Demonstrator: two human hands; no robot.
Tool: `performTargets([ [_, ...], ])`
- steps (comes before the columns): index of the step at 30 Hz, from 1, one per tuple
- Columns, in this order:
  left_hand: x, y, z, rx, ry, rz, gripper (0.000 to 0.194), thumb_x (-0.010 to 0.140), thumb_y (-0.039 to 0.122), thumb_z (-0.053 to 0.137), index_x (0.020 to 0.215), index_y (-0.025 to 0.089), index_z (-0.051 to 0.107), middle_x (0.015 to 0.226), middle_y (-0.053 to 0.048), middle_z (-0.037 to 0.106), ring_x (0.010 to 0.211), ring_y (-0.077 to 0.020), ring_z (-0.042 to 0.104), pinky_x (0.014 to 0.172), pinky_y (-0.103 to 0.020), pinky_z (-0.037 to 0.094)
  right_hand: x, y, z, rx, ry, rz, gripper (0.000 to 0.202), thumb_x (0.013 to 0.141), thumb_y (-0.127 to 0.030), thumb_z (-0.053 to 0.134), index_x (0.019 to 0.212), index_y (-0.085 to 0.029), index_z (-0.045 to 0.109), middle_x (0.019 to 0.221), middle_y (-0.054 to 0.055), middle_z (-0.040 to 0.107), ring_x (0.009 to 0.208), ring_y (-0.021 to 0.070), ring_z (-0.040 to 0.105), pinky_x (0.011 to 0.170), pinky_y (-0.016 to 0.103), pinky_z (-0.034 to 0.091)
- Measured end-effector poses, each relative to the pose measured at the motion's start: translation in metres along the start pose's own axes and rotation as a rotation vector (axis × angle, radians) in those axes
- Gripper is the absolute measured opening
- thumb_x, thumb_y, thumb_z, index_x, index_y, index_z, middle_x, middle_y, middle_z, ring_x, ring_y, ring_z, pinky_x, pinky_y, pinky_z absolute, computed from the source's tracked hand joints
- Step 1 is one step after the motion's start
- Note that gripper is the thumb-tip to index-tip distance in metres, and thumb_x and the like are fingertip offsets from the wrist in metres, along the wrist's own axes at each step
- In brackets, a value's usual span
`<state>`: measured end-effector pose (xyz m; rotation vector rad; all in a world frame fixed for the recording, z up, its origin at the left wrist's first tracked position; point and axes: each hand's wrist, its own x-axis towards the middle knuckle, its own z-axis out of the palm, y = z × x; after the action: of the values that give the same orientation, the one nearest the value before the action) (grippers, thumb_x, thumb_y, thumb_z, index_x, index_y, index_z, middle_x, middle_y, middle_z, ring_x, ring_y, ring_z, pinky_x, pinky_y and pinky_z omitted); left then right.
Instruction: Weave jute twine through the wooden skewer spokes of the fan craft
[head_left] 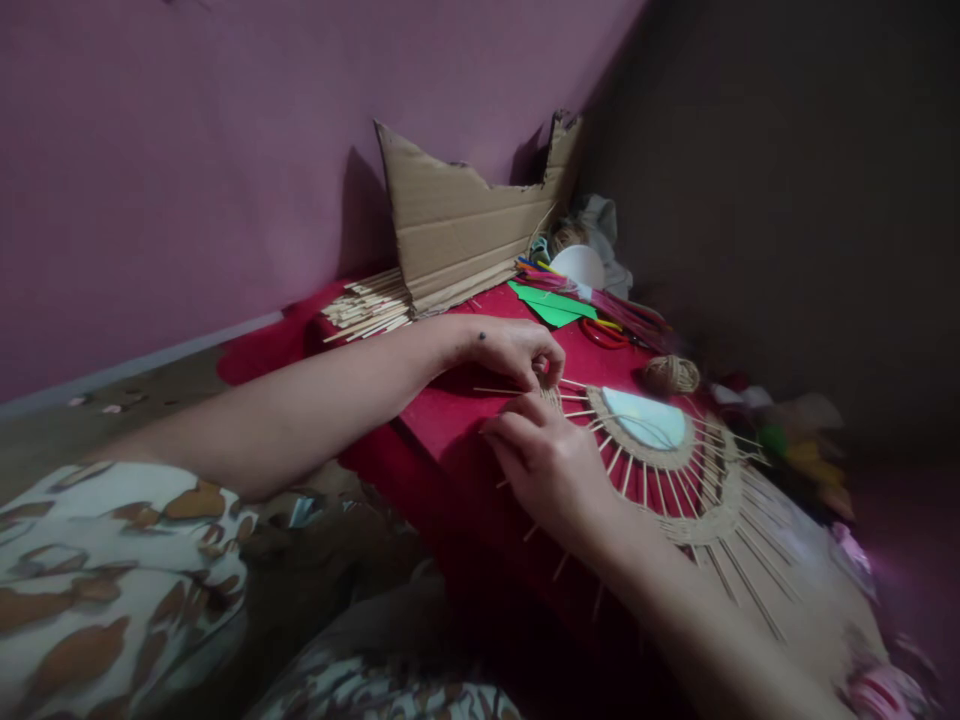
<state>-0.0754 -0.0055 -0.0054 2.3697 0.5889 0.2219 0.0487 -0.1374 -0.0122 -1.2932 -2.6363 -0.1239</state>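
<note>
A half-round woven piece (716,515) with thin wooden sticks fanning outward lies on the red cloth, a pale blue half-disc (649,418) at its centre. At its left end, my left hand (521,350) is closed, fingertips pinched on the twine weave around the sticks. Just below and touching the same spot, my right hand (551,450) has its fingers bent together at the weave; its palm and wrist cover part of the sticks. The exact strand between the fingertips is too small to tell.
Torn cardboard (469,225) stands against the wall beside a bundle of sticks (371,303). Behind the work lie green sheets (553,303), red-handled scissors (604,334), a white round item (577,267) and a twine ball (673,374). The red-covered table's (442,420) edge runs near my arms.
</note>
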Motion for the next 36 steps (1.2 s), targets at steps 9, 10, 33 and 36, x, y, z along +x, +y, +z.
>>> performTargets([
  [9,0.006,-0.010,0.003,0.008,0.012,0.081,0.023,0.068,0.019,0.067,0.091,0.015,0.068,0.079,0.000,0.062,0.070,-0.0113,0.051,0.060,-0.022,0.035,-0.003,-0.009,0.011,-0.010,-0.014,0.088,0.025,0.089,-0.017,0.046,0.084,-0.020,0.070,0.083,0.008,0.061,0.069,0.0156,0.054,0.055,0.026,0.034],
  [10,0.006,-0.011,0.003,0.006,0.010,0.087,0.023,0.068,0.018,0.067,0.091,0.016,0.068,0.079,0.000,0.063,0.070,-0.0113,0.051,0.061,-0.022,0.035,-0.005,-0.008,0.012,-0.002,0.015,0.098,0.026,0.089,-0.017,0.045,0.084,-0.020,0.070,0.083,0.008,0.060,0.071,0.0165,0.055,0.057,0.026,0.037],
  [33,0.004,-0.007,0.002,0.008,0.010,0.070,0.021,0.069,0.015,0.067,0.090,0.015,0.067,0.077,0.001,0.061,0.071,-0.0107,0.051,0.062,-0.021,0.036,0.014,-0.011,-0.004,-0.258,-0.222,-0.252,0.024,0.090,-0.008,0.035,0.087,-0.016,0.058,0.079,0.008,0.057,0.059,0.0155,0.049,0.046,0.029,0.023],
  [36,0.005,-0.009,0.002,-0.011,0.007,0.083,0.020,0.069,0.017,0.068,0.089,0.015,0.067,0.080,0.000,0.063,0.072,-0.0112,0.052,0.064,-0.021,0.037,0.021,-0.010,-0.011,-0.309,-0.297,-0.393,0.025,0.092,-0.008,0.032,0.094,-0.015,0.056,0.083,0.010,0.056,0.064,0.0179,0.051,0.047,0.029,0.026],
])
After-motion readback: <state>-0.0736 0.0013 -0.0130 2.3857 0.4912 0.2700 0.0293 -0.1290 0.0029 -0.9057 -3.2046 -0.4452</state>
